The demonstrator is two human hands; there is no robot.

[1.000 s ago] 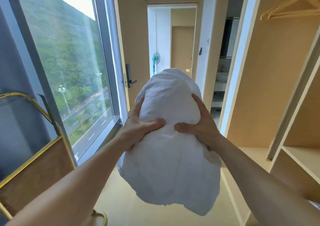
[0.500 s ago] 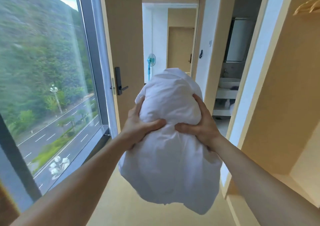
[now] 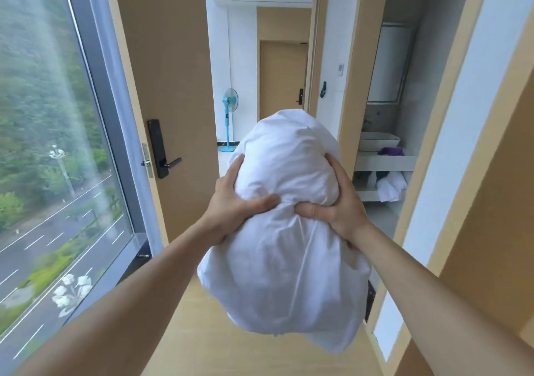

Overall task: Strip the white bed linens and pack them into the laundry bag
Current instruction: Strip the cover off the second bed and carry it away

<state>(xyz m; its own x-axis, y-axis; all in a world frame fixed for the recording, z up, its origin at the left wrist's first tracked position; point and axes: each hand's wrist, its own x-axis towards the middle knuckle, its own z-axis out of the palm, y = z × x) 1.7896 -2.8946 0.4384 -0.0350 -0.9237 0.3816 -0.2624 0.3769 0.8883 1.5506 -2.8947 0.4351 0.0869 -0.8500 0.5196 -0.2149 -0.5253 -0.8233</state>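
White bed linens, bunched into one crumpled cotton bundle [image 3: 284, 254], are held up in front of you, clear of the pale wood floor [image 3: 202, 338]. Your left hand [image 3: 231, 205] is clamped on the bundle's left side, thumb dug into the cloth at its pinched waist. Your right hand [image 3: 338, 205] is clamped on the right side in the same way, and the two thumbs nearly meet. The loose lower part of the bundle hangs below both wrists.

Your grip has not shifted over the last second; what has changed is the view. The brass-framed cart on your left and the wardrobe with its hangers have dropped out of sight. The open tan wooden door with the black lever handle [image 3: 167, 87] now stands just ahead, between the tall window [image 3: 43, 144] and the corridor with its blue pedestal fan [image 3: 229, 118]. A white washbasin [image 3: 378, 140] shows in the alcove on your right.

This looks like the carrying stage: this load is stripped but not packed. No laundry bag is in view, so expect to look for it before you can let go.
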